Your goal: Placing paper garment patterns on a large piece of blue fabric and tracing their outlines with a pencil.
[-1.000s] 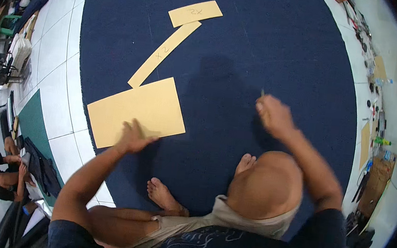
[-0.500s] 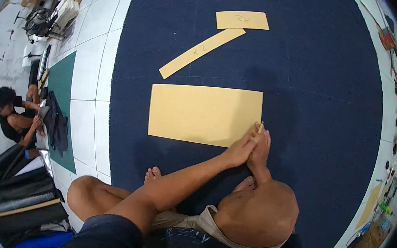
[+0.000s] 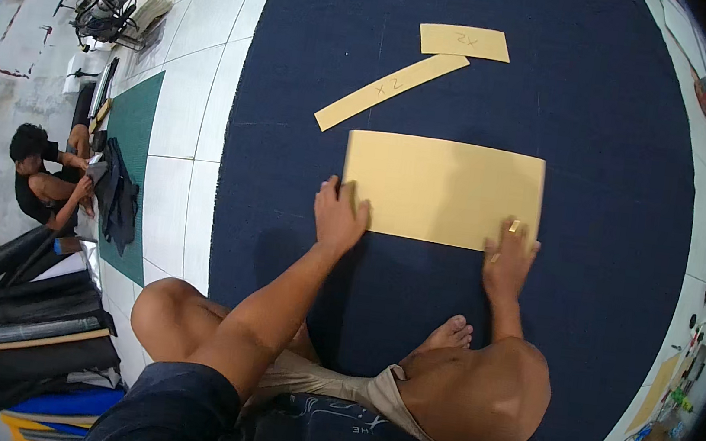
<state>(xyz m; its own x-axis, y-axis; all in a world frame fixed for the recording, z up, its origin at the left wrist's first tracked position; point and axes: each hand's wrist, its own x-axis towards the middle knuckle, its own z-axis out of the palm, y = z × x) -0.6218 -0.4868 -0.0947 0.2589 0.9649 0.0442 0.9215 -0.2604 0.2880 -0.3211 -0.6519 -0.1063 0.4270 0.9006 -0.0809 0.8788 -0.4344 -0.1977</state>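
Observation:
A large tan card rectangle (image 3: pixel 427 185) lies flat on dark blue cloth (image 3: pixel 602 249) in front of me. My left hand (image 3: pixel 339 219) rests at its near left corner, fingers spread over the side edge and the cloth. Near the opposite front corner, my right hand (image 3: pixel 506 264) presses on the card with a short yellow stick (image 3: pixel 514 227) held between its fingers; the stick's kind is unclear. Beyond the rectangle lie a slanted narrow card strip (image 3: pixel 392 93) and a smaller card piece (image 3: pixel 465 42), both with pencil-like marks. Those two touch or slightly overlap.
White floor tiles (image 3: pixel 177 122) border the cloth on the left, with a green mat (image 3: pixel 139 109) there. Another person (image 3: pixel 44 177) sits beside it handling dark fabric (image 3: pixel 116 194). Dark rolls of material (image 3: pixel 45 320) are stacked at lower left. Assorted tools line the right side.
The large card has shifted right and slightly away relative to the smaller pieces. My hands, earlier together at its right corner, are now apart, the left one at its left edge. The view has shifted.

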